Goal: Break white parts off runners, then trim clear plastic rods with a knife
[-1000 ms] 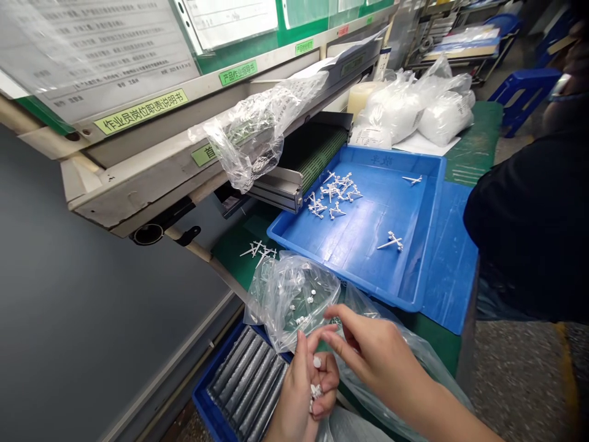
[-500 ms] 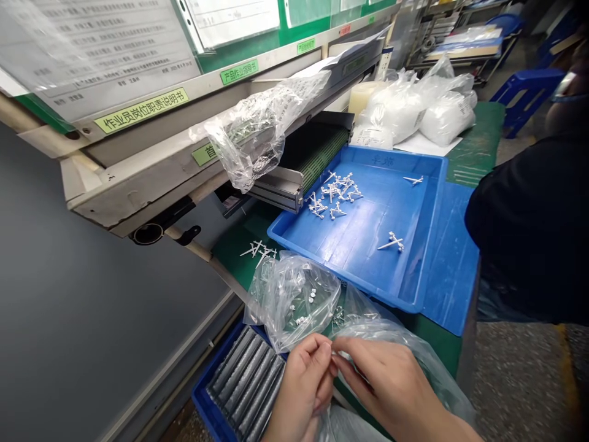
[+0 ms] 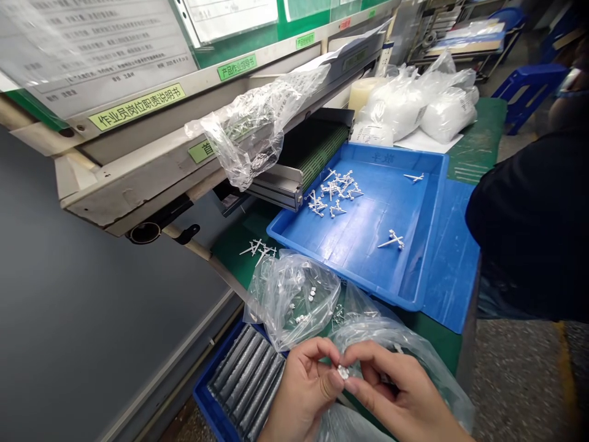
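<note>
My left hand [image 3: 301, 393] and my right hand [image 3: 396, 393] meet at the bottom of the view, fingertips pinched together on a small white plastic part [image 3: 343, 371]. Both hands are closed around it. Just beyond them lies a crumpled clear bag [image 3: 294, 298] holding several tiny white parts. A second clear bag [image 3: 405, 350] lies under my right hand. Farther away stands a blue tray [image 3: 368, 245] with several white plastic sprues [image 3: 334, 190] scattered in it.
A conveyor outlet [image 3: 299, 166] ends over the blue tray, with a clear bag [image 3: 251, 132] draped on the machine above. A blue bin of grey rods [image 3: 243, 383] sits lower left. White filled bags [image 3: 414, 104] lie at the back. A person in dark clothes [image 3: 534, 221] stands on the right.
My right hand has drawn back from the bag to my left hand. Both now pinch one small white part between the fingertips, where earlier the left palm held several loose parts.
</note>
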Available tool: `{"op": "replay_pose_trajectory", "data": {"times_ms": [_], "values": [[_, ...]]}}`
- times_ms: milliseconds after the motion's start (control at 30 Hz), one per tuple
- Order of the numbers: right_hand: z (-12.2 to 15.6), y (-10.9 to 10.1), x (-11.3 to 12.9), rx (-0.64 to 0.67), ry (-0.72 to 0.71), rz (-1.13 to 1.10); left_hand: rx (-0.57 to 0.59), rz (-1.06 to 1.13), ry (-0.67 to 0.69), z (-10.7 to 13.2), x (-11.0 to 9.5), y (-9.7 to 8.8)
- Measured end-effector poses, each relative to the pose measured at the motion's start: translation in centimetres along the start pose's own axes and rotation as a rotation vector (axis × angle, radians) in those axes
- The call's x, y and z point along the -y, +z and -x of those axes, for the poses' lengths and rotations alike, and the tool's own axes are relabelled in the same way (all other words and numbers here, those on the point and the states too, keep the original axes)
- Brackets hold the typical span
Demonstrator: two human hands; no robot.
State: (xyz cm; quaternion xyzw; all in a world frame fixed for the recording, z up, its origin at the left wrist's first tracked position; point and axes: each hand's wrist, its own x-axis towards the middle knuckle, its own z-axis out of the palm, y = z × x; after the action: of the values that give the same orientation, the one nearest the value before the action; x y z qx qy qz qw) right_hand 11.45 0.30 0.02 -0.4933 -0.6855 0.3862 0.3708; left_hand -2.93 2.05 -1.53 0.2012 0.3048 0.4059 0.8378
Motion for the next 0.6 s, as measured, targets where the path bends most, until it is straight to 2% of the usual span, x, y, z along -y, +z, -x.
{"op": "replay_pose_trajectory", "data": {"times_ms": [200,600], "values": [[-0.14,0.19,0.25,-0.026,-0.053,-0.021,0.079,0.043,0.053,-0.22,0.88,-0.42],[-0.02,0.35,0.18,-0.005,-0.024,-0.047,0.049,0.061,0.004,-0.18,0.68,-0.35]]}}
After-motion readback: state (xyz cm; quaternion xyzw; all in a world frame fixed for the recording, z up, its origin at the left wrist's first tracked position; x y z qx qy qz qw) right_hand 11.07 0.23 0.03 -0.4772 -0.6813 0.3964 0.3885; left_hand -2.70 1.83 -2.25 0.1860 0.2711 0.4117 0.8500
